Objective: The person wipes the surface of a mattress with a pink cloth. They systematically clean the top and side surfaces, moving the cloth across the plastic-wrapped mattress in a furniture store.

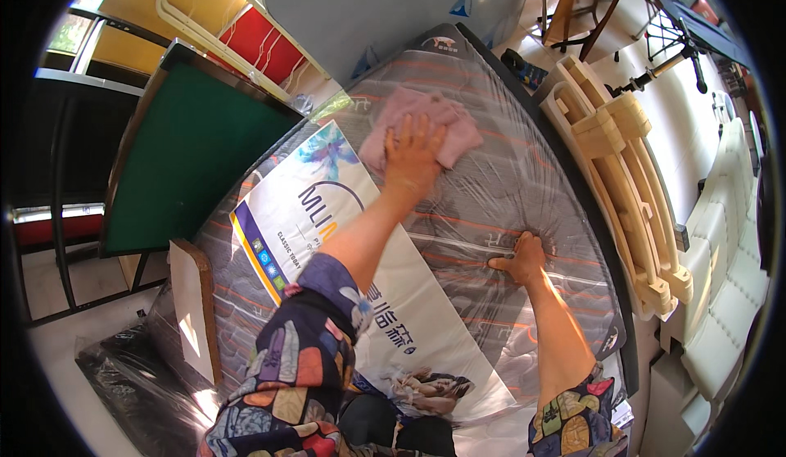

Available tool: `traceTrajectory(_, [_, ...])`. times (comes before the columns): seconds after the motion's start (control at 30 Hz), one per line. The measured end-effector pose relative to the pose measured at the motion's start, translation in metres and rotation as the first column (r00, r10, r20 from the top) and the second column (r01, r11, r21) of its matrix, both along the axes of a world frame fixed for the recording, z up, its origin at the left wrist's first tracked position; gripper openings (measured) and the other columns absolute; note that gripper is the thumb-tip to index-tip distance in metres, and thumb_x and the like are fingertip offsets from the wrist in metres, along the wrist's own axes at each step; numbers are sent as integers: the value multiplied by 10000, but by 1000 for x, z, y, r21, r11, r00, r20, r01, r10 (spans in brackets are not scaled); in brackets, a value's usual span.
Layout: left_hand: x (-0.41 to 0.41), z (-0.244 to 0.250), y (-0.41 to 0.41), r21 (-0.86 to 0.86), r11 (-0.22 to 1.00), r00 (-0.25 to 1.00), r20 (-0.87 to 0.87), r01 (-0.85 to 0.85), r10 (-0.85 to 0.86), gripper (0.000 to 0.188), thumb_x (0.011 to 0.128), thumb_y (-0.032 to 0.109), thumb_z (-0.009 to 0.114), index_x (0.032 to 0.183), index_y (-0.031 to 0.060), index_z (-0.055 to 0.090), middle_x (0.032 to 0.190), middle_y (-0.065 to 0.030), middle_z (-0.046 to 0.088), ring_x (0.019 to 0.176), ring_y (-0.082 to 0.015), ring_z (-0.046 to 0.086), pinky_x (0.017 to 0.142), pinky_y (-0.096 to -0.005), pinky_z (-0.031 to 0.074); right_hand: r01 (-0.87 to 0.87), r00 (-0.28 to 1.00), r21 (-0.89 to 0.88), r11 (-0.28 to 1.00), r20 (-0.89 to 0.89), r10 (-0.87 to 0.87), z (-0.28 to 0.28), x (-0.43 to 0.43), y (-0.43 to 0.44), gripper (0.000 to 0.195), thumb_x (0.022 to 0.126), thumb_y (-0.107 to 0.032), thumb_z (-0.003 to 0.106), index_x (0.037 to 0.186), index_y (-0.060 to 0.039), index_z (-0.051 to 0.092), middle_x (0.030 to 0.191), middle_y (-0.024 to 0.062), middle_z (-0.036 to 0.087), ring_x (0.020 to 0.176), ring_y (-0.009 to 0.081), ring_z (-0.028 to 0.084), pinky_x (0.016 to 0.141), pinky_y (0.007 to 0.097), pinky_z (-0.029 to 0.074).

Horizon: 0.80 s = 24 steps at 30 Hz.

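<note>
A grey mattress (pixel 491 193) with orange stripes lies before me under clear plastic wrap. My left hand (pixel 414 153) is pressed flat, fingers spread, on a folded pink cloth (pixel 457 128) towards the mattress's far end. Lower on the right, my right hand (pixel 522 259) rests on the wrapped surface, its thumb pointing left and the other fingers bent and partly hidden; whether it grips the plastic cannot be told. A white printed banner (pixel 393 254) with a purple and yellow edge lies slantwise across the mattress, beneath my left forearm.
A green board (pixel 190 156) in a dark frame leans at the left. Pale wooden frame parts (pixel 626 180) stand along the right side, beside white padded furniture (pixel 718 285). A plastic-wrapped grey panel (pixel 399 8) stands behind the far end. A brown-edged board (pixel 196 309) is at the lower left.
</note>
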<state>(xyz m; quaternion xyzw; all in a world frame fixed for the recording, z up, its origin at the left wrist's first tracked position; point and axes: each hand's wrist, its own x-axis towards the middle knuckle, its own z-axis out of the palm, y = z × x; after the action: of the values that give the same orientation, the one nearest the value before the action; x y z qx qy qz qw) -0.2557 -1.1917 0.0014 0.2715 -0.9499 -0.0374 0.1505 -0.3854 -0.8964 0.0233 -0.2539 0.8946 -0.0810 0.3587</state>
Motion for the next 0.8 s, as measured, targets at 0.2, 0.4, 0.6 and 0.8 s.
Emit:
traceTrajectory(0.2, [36, 2, -92, -74, 983, 931, 317, -167, 182, 679, 941, 199, 598, 1597, 285, 448, 1690, -104, 369, 1572, -389, 295, 1179, -706, 252, -2, 998, -64, 998, -61, -2, -12, 0, 8, 790, 491, -421, 1064, 980, -26, 584, 1009, 164, 615, 934, 336, 655, 831, 411, 565])
traceTrajectory(0.4, [170, 6, -139, 2, 861, 812, 333, -509, 479, 690, 975, 299, 596, 1633, 260, 393, 1682, -106, 372, 1554, -366, 328, 1190, -668, 285, -39, 996, -44, 998, -80, 36, -21, -2, 5, 792, 500, -406, 1063, 1010, -13, 601, 1040, 181, 636, 959, 342, 666, 834, 420, 569])
traceTrajectory(0.6, [354, 24, -134, 150, 412, 437, 385, -899, 813, 509, 1054, 520, 465, 1471, 273, 619, 1590, -127, 502, 1438, -315, 517, 1187, -491, 398, 23, 1000, -41, 999, -19, -24, -11, 3, 0, 789, 492, -410, 1064, 985, -27, 582, 1038, 168, 628, 928, 345, 677, 823, 429, 571])
traceTrajectory(0.8, [404, 31, -137, 118, 131, 161, 298, -984, 941, 499, 1056, 509, 459, 1419, 232, 661, 1445, -175, 627, 1362, -457, 554, 1183, -565, 393, -23, 1000, 17, 1000, 2, 23, -17, 5, -5, 916, 505, -456, 1046, 1157, 7, 601, 1160, 219, 644, 1074, 379, 675, 930, 425, 576])
